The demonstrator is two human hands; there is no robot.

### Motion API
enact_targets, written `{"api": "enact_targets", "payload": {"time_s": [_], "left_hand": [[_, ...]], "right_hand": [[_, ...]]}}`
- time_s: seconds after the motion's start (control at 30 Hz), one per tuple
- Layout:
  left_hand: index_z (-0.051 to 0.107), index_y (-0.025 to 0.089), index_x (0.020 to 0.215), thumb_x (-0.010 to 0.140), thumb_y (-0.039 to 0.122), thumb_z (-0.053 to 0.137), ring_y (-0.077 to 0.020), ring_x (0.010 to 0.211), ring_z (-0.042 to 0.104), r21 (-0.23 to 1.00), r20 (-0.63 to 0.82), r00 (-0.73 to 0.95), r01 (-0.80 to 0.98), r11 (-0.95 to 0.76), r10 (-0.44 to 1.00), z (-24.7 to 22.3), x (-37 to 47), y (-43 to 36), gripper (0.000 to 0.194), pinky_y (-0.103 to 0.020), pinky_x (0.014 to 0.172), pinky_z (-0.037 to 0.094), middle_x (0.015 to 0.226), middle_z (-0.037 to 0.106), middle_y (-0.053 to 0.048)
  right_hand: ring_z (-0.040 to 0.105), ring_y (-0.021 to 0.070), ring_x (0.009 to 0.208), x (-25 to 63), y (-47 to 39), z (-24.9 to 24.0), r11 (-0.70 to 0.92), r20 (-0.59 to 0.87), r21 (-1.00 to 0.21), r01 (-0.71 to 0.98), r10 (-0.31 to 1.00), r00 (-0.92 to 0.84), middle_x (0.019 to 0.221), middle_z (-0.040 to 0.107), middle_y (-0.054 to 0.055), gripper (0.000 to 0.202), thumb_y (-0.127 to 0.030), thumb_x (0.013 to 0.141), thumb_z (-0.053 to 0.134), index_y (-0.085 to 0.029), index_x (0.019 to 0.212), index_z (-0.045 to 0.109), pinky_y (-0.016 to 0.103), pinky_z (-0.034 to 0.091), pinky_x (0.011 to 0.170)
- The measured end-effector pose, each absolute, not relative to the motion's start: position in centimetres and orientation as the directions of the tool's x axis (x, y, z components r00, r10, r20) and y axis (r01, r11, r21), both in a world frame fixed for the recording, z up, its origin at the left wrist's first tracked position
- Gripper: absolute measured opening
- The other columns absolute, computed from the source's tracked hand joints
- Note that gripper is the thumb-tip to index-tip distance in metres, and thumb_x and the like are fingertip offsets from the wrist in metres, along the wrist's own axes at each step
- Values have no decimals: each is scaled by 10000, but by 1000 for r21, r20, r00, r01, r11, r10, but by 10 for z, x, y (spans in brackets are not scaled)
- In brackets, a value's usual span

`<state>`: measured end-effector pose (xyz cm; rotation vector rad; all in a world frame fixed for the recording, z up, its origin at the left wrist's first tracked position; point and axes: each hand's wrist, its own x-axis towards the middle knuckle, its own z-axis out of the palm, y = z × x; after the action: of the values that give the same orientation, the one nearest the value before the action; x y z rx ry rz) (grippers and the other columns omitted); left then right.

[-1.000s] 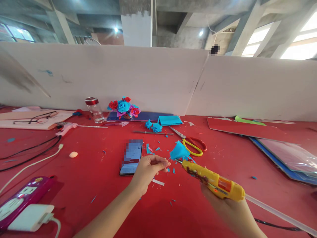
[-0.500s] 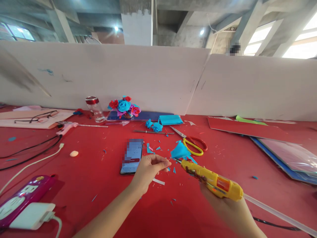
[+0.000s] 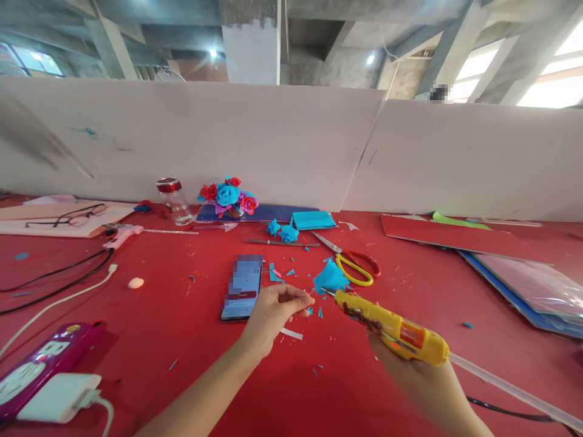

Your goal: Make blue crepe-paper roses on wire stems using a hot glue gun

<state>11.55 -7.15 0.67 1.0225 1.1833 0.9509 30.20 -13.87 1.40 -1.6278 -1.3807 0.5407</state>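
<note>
My right hand [image 3: 412,367] is wrapped round a yellow hot glue gun [image 3: 392,325], with a clear glue stick [image 3: 510,385] running out of its back end. The gun's metal nozzle points left, close to the fingertips of my left hand [image 3: 280,309]. Those fingers are closed in a pinch; a thin pale sliver seems to show at their tips, too small to name. Just beyond the nozzle lies a piece of blue paper [image 3: 330,276]. Scissors [image 3: 357,267] with red and yellow handles lie behind it. A phone [image 3: 241,288] rests left of my left hand.
Blue paper flowers [image 3: 288,233], a folded blue paper [image 3: 314,220] and a flower bouquet [image 3: 230,195] stand towards the white partition [image 3: 273,145]. A glass bottle [image 3: 175,203] is beside them. At left are a pink glue gun [image 3: 122,235], cables and a power strip [image 3: 50,358].
The glue gun has shifted slightly right, its nozzle a little farther from my left fingertips. My left hand keeps its pinch in almost the same place.
</note>
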Motion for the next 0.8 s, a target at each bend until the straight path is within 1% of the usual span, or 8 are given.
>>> {"api": "enact_targets", "payload": {"time_s": [0.13, 0.23, 0.37, 0.47, 0.53, 0.6, 0.7, 0.8], "left_hand": [[650, 161, 648, 623, 274, 726, -131, 594, 607, 954, -274, 152, -85, 288, 950, 5, 116, -72, 138, -218, 498, 333, 715, 704, -59], [655, 156, 646, 614, 265, 746, -104, 563, 586, 933, -296, 176, -157, 324, 939, 3, 115, -71, 146, -197, 473, 317, 684, 692, -48], [662, 142, 614, 567, 238, 790, -65, 541, 545, 843, -346, 251, -341, 417, 904, -1, 111, -68, 166, -161, 433, 289, 701, 687, -47], [668, 138, 604, 537, 219, 816, -69, 583, 557, 771, -350, 279, -456, 444, 894, -2, 110, -66, 183, -156, 481, 348, 701, 678, -42], [665, 138, 595, 530, 212, 822, -87, 634, 574, 761, -310, 288, -496, 418, 906, -3, 111, -65, 185, -169, 544, 390, 678, 668, -35], [662, 142, 586, 529, 206, 822, -91, 655, 574, 778, -224, 300, -518, 355, 927, -3, 112, -64, 181, -183, 608, 414, 641, 656, -19], [665, 161, 597, 533, 186, 817, -77, 630, 552, 808, -77, 312, -538, 242, 947, -2, 113, -63, 166, -196, 677, 426, 616, 643, 17], [679, 174, 623, 615, 256, 775, -82, 561, 535, 851, -22, 347, -486, 200, 937, 0, 112, -64, 126, -229, 664, 439, 590, 634, 26]], "right_hand": [[437, 113, 399, 301, -137, 11, 43, 226, -834, 550, 936, 271, 443, 457, -40, 182, -310, 643, 541, -213, 499, 487, 217, 368, 370], [433, 116, 392, 302, -138, 9, 35, 212, -852, 522, 935, 284, 429, 448, -44, 159, -296, 616, 575, -215, 502, 499, 219, 362, 363], [479, 139, 426, 313, -144, 7, 31, 146, -941, 336, 936, 322, 481, 530, -7, 152, -339, 612, 649, -195, 589, 605, 238, 396, 387], [378, 95, 366, 329, -146, 9, 22, 85, -981, 192, 941, 329, 417, 425, -32, 259, -425, 694, 632, -176, 622, 615, 216, 322, 339], [272, 49, 339, 341, -142, 11, 20, 27, -999, 28, 954, 297, 397, 338, -65, 316, -466, 718, 632, -171, 612, 593, 177, 227, 314], [217, 12, 339, 355, -132, 13, 1, -38, -990, -142, 961, 275, 418, 337, -76, 335, -469, 677, 687, -162, 605, 574, 140, 172, 315], [199, -17, 335, 376, -110, 11, -51, -126, -961, -271, 955, 268, 459, 377, -77, 343, -428, 608, 755, -156, 587, 547, 101, 172, 297], [189, -29, 324, 391, -87, 3, -113, -212, -919, -378, 949, 231, 486, 440, -70, 347, -363, 512, 806, -162, 567, 528, 77, 184, 263]]}}
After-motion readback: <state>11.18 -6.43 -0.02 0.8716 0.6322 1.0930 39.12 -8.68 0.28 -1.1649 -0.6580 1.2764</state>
